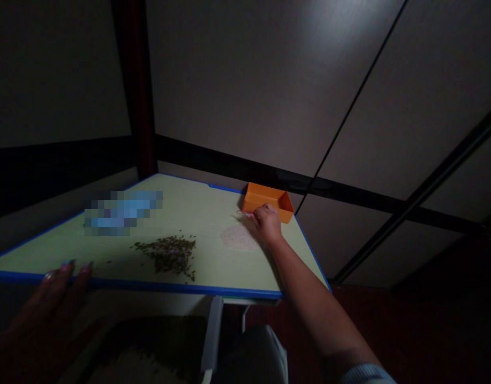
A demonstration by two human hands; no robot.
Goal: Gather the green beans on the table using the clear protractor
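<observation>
My right hand is stretched over the far right of the table, its fingers pinched on a small red-and-white thing that I cannot make out. That hand is in front of an orange box without a lid and hides part of its near wall. Just left of and below the hand lies a flat, pale pinkish heap of fine grains. A loose heap of dark brown-green seed-like bits lies left of it. My left hand, in shadow, rests its outstretched fingers on the table's near left edge.
The pale green table has a blue rim. A blurred-out blue item lies on its left side. Panelled walls stand close behind and to the right. Below the near edge are a grey support and my knee.
</observation>
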